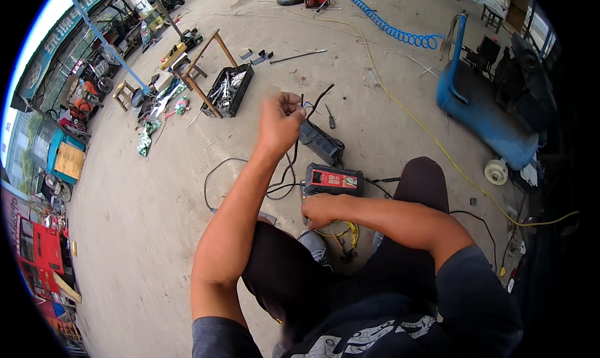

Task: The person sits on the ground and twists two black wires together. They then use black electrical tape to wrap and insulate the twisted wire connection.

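Note:
My left hand (pixel 280 119) is raised in front, its fingertips pinching a black cable (pixel 294 152) close to its end, where thin wires show. Another length of black cable curls up to the right of those fingers. Lower down, my right hand (pixel 320 210) is closed beside a black and red box-shaped device (pixel 333 180); what sits in its fingers is mostly hidden. Just beyond that device lies a dark grey box (pixel 322 143). On the ground past it rests a small screwdriver (pixel 330 117). Near my shoes are a yellow-handled piece (pixel 354 235) and a yellow wire.
A black crate of metal tools (pixel 229 90) stands at the far left beside a wooden frame (pixel 210 61). To the right is a blue air tank (pixel 481 102), with a coiled blue hose (pixel 400 34) and a long yellow cable (pixel 406 111) across the floor.

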A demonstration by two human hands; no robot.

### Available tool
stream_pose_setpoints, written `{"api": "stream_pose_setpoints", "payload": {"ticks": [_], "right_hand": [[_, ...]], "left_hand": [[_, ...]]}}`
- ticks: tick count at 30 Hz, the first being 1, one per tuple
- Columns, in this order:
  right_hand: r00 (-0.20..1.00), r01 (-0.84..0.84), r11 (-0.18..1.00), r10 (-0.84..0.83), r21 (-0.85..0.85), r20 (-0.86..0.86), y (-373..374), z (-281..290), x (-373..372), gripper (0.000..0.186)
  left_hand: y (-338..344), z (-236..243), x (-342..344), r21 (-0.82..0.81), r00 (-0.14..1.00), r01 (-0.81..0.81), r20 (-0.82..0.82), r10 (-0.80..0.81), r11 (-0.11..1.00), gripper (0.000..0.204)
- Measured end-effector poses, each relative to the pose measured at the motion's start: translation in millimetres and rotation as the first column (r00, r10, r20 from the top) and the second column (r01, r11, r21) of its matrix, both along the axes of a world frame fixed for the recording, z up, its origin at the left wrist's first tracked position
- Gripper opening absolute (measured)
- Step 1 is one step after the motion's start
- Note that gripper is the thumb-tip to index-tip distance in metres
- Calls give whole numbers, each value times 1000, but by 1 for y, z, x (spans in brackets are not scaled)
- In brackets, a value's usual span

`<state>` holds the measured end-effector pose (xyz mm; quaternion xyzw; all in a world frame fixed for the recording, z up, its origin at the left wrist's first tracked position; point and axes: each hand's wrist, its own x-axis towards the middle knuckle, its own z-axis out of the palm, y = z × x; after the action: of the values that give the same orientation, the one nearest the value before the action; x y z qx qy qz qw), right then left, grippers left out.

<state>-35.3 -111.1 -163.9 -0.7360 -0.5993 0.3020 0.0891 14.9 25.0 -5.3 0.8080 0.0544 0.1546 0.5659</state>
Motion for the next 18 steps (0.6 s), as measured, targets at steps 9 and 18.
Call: {"api": "stream_pose_setpoints", "payload": {"ticks": [9,18], "right_hand": [[980,159,949,-118,-271,162,-1,-102,-41,35],[982,146,963,-113,-227,151,5,-109,-53,33]], "left_hand": [[-7,8,-14,-130,991,98,108,-84,987,25],[-10,12,-16,-135,980,143,158,-121,980,24]]}}
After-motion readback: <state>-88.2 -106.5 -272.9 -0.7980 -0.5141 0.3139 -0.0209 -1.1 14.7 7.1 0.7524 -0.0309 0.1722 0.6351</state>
